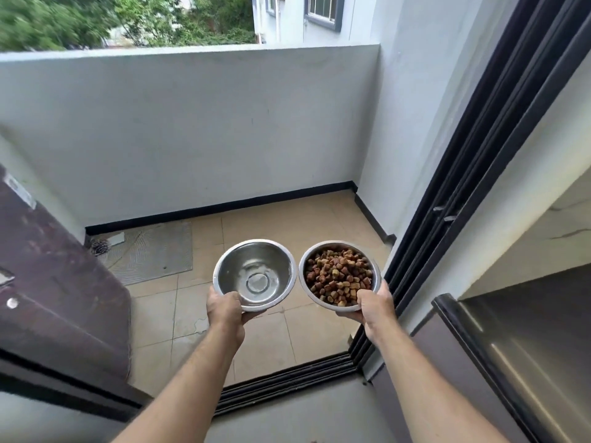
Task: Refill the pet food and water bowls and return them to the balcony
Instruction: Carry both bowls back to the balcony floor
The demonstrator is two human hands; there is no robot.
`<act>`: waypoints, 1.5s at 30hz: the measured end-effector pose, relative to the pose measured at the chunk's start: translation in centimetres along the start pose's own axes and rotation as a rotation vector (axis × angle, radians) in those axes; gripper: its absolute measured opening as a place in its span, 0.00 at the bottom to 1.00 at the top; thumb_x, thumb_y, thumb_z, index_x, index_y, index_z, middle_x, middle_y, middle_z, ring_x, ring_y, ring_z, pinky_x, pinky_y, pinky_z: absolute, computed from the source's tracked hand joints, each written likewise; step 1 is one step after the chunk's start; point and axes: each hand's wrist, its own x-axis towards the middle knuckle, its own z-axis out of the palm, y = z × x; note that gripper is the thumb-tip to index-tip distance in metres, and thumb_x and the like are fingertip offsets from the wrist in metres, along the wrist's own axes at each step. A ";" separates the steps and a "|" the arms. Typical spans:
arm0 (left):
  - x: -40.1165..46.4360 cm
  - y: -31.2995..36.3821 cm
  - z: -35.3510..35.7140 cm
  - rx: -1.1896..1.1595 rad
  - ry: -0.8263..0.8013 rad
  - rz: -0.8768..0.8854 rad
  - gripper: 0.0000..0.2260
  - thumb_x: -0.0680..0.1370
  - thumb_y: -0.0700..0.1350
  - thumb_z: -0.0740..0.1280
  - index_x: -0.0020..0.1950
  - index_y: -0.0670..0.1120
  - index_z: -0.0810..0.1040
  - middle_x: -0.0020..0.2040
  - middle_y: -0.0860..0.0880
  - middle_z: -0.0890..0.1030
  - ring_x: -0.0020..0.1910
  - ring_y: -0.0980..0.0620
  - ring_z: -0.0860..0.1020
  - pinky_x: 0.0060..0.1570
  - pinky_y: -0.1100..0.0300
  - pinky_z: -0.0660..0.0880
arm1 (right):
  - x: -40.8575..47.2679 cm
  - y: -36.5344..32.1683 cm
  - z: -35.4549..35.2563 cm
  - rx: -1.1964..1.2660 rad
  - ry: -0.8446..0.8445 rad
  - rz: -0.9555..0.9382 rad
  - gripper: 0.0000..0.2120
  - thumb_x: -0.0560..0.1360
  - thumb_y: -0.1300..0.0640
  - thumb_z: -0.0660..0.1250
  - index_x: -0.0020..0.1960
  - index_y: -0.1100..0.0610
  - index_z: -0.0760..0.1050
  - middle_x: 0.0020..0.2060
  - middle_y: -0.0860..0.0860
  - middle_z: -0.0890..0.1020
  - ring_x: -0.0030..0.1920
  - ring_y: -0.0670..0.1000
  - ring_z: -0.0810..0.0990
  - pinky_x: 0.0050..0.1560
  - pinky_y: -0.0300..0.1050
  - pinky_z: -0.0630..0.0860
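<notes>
Just below the middle of the frame two round stainless-steel bowls are held side by side in the air, rims almost touching; the left-hand steel water bowl [255,274] shows a clear, shallow fill over its ringed base, though the level is hard to judge; the right-hand steel food bowl [339,276] is heaped with brown and tan kibble [339,276]. The left hand [224,310] grasps the water bowl at its near rim, thumb over the edge; the right hand [374,303] grasps the food bowl the same way. Both bowls hang above the beige tiled balcony floor [287,225], beyond the black sliding-door track [284,383] at lower centre; so the set-down lies straight down and slightly forward, neither hand plainly nearer. A grey ribbed mat [150,251] lies at centre left against the white parapet wall [192,132]. No readable brand or writing shows anywhere.
</notes>
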 end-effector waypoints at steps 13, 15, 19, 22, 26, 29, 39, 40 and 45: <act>6.8 1.1 1.9 -0.031 0.138 0.015 0.30 0.70 0.24 0.50 0.63 0.51 0.71 0.49 0.46 0.77 0.41 0.42 0.79 0.23 0.50 0.79 | 8.1 -3.5 5.1 -0.055 -0.077 -0.017 0.28 0.73 0.74 0.57 0.63 0.47 0.71 0.55 0.53 0.77 0.52 0.61 0.80 0.31 0.57 0.83; 8.1 1.6 2.1 -0.026 0.138 0.024 0.29 0.70 0.24 0.50 0.62 0.50 0.71 0.49 0.46 0.77 0.41 0.43 0.79 0.23 0.50 0.79 | 9.1 -3.6 5.9 -0.055 -0.078 -0.018 0.28 0.73 0.74 0.57 0.61 0.46 0.72 0.54 0.52 0.76 0.51 0.60 0.80 0.31 0.56 0.83; 10.9 2.3 1.9 -0.029 0.143 0.023 0.29 0.70 0.24 0.50 0.62 0.50 0.71 0.49 0.46 0.77 0.41 0.44 0.78 0.23 0.50 0.79 | 10.9 -3.5 8.0 -0.066 -0.086 -0.001 0.30 0.72 0.75 0.56 0.64 0.48 0.71 0.54 0.52 0.76 0.51 0.60 0.80 0.31 0.56 0.83; 13.2 3.3 1.8 -0.027 0.155 0.020 0.28 0.71 0.25 0.51 0.61 0.50 0.71 0.49 0.46 0.76 0.41 0.44 0.78 0.23 0.49 0.79 | 12.0 -3.3 9.9 -0.060 -0.077 0.022 0.30 0.72 0.76 0.55 0.65 0.48 0.70 0.54 0.54 0.77 0.50 0.60 0.80 0.31 0.56 0.83; 16.3 4.4 1.6 -0.025 0.153 0.019 0.27 0.70 0.25 0.52 0.58 0.52 0.72 0.48 0.47 0.78 0.40 0.44 0.79 0.25 0.48 0.79 | 13.4 -3.1 12.6 -0.063 -0.071 0.031 0.31 0.72 0.77 0.55 0.63 0.47 0.71 0.54 0.53 0.77 0.49 0.60 0.80 0.30 0.56 0.83; 18.6 5.3 1.4 -0.019 0.147 0.009 0.29 0.69 0.25 0.52 0.61 0.51 0.72 0.49 0.47 0.78 0.40 0.43 0.80 0.25 0.48 0.79 | 14.6 -2.7 14.4 -0.065 -0.072 0.031 0.32 0.71 0.77 0.55 0.64 0.47 0.71 0.54 0.53 0.77 0.49 0.60 0.80 0.30 0.57 0.83; 26.7 5.2 0.8 0.056 0.147 -0.031 0.32 0.70 0.25 0.52 0.67 0.51 0.71 0.50 0.47 0.78 0.42 0.44 0.78 0.32 0.42 0.82 | 20.8 0.2 17.6 -0.096 -0.107 0.079 0.30 0.72 0.78 0.55 0.57 0.45 0.75 0.56 0.58 0.78 0.52 0.63 0.81 0.36 0.64 0.84; 27.5 4.8 0.8 0.059 0.153 -0.034 0.31 0.70 0.25 0.52 0.64 0.52 0.72 0.50 0.47 0.78 0.42 0.44 0.78 0.33 0.42 0.82 | 21.5 0.6 17.9 -0.103 -0.108 0.082 0.30 0.72 0.78 0.55 0.56 0.45 0.75 0.56 0.58 0.78 0.51 0.63 0.81 0.35 0.63 0.84; 31.5 2.4 0.8 0.077 0.165 -0.059 0.29 0.70 0.25 0.53 0.54 0.57 0.74 0.48 0.47 0.79 0.39 0.45 0.79 0.28 0.47 0.80 | 26.0 4.0 18.7 -0.134 -0.096 0.128 0.32 0.72 0.77 0.55 0.62 0.45 0.74 0.56 0.56 0.79 0.52 0.62 0.81 0.34 0.62 0.83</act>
